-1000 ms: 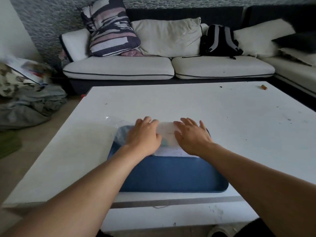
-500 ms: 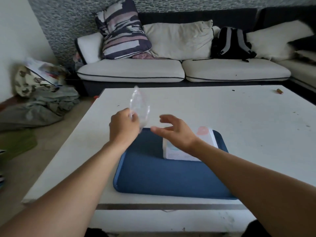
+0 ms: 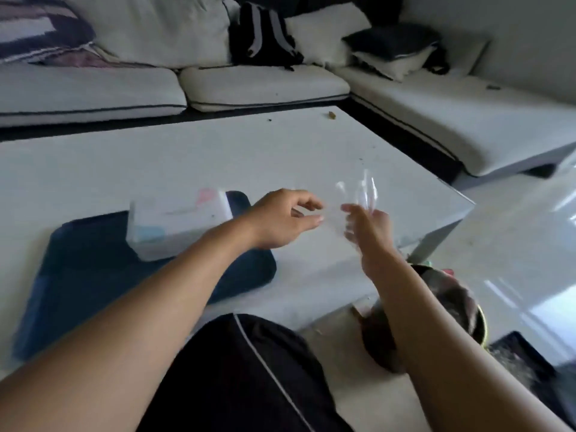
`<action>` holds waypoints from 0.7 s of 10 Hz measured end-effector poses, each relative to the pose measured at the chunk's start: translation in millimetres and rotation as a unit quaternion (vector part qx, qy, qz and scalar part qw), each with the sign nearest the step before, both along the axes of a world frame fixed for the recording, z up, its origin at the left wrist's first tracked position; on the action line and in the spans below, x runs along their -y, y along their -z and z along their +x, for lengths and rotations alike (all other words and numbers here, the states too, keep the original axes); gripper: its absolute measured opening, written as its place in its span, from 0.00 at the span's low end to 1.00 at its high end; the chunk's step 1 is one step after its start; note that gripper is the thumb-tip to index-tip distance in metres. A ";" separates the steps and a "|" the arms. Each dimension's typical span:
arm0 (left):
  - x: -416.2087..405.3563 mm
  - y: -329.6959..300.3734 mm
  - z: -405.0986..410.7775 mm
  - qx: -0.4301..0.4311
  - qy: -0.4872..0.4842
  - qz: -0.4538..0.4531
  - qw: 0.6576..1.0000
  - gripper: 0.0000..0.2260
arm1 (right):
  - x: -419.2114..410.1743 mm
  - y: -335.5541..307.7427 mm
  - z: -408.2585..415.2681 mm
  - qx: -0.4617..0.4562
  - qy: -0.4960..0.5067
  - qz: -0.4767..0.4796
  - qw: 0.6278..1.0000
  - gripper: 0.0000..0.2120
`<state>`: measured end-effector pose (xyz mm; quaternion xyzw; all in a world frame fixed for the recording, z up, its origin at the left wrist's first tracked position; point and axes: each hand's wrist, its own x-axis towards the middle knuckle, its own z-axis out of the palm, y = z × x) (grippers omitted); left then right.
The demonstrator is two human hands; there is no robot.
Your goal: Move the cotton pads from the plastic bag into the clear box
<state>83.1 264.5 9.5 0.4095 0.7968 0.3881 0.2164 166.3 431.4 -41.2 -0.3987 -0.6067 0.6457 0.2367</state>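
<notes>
Blue mat point(image 3: 93, 275) sits at the table's point(image 3: 218, 157) near edge, the clear box point(image 3: 177, 226) on its far end. Right hand point(image 3: 371, 232) pinches the floppy transparent plastic bag point(image 3: 358, 194) by the right edge; left hand point(image 3: 283, 219) loose, fingers relaxed. Couch point(image 3: 265, 85) behind.

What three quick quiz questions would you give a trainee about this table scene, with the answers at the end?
1. True or false: the clear box stands on the blue mat.
2. Where is the plastic bag? A, flat on the mat; B, raised above the table in the right hand; C, inside the box.
3. Fill in the gap: the black backpack sits on the ____.

Key: 1 true. 2 B. 3 sofa.
</notes>
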 end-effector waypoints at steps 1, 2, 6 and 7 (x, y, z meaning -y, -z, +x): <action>-29.6 12.1 15.0 0.025 0.048 -0.037 0.998 0.10 | -52.2 59.1 81.3 0.066 0.153 -0.072 0.983 0.05; -38.2 28.3 22.1 0.015 0.051 -0.056 0.997 0.10 | -87.1 114.7 133.9 0.169 0.235 -0.060 0.955 0.14; -33.9 36.2 17.2 -0.018 0.039 -0.071 0.997 0.07 | -130.5 136.1 145.0 0.497 0.127 0.283 0.810 0.38; -32.0 33.4 13.5 -0.018 0.022 -0.046 0.999 0.07 | -124.2 106.6 111.0 0.366 0.034 0.321 0.873 0.23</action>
